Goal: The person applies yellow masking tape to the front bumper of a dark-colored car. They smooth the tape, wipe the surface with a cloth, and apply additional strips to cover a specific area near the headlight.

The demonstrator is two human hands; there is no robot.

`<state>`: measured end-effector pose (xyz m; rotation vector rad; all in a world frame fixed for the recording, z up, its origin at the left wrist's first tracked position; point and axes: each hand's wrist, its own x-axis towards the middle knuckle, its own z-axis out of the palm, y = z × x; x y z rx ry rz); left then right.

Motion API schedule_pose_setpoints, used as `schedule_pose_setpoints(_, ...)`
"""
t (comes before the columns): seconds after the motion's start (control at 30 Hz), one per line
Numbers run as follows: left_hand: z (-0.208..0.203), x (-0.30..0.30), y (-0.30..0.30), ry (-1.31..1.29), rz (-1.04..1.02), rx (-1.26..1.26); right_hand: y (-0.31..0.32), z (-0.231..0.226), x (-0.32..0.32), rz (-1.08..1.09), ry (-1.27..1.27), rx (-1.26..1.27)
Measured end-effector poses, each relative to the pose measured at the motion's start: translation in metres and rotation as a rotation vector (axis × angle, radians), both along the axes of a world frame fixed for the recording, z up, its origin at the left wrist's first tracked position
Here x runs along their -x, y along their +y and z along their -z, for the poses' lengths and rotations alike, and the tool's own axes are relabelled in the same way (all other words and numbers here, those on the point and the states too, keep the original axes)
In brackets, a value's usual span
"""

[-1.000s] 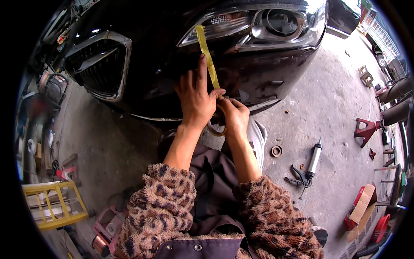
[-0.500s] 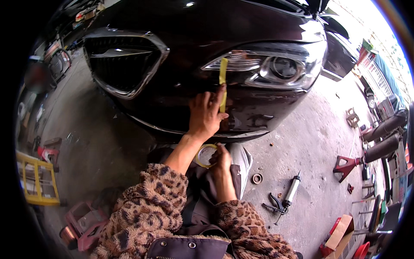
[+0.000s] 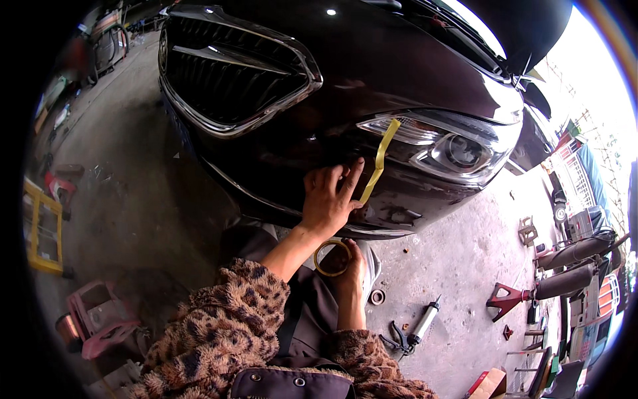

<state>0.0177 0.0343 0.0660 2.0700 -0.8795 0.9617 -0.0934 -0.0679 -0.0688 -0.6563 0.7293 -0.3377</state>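
Right hand [image 3: 351, 272] dropped to tape roll [image 3: 330, 258] (apparently gripping).

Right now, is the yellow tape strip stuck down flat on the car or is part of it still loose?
Partly loose. The tape strip bows off the bumper between its top end at the headlight and the left hand pressing its lower end.

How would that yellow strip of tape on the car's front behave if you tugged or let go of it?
The yellow tape strip looks thin and floppy: it bends over the headlight rather than standing stiff. It is probably very light and would cling where the left hand presses it. The tape roll in the right hand could roll if dropped.
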Motion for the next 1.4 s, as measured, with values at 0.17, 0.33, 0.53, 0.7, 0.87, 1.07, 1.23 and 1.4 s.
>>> schedule_pose_setpoints(0.17,-0.003,0.006,0.0,0.054,0.013,0.031,-0.015,0.024,0.004,-0.099,-0.029,-0.004)
schedule_pose_setpoints(0.33,-0.002,0.008,0.0,0.031,-0.007,0.045,-0.002,0.015,-0.001,-0.061,0.0,0.011)
schedule_pose_setpoints(0.53,-0.01,0.01,-0.003,0.067,0.002,0.067,0.009,-0.007,-0.002,-0.054,0.031,-0.074)
schedule_pose_setpoints(0.7,-0.009,0.01,-0.004,0.053,0.014,0.069,0.004,-0.002,0.003,-0.074,0.026,-0.11)
schedule_pose_setpoints(0.87,-0.012,0.01,-0.001,0.06,0.017,0.062,0.004,-0.001,0.003,-0.077,0.034,-0.091)
schedule_pose_setpoints(1.07,-0.01,0.01,0.0,0.056,0.028,0.075,0.001,0.006,0.004,-0.099,0.023,-0.059)
schedule_pose_setpoints(1.23,-0.01,0.01,-0.004,0.059,0.031,0.087,-0.008,0.018,0.006,-0.117,0.02,-0.021)
schedule_pose_setpoints(1.4,-0.011,0.005,-0.004,0.072,-0.008,0.091,0.003,0.006,0.005,-0.125,0.017,-0.077)
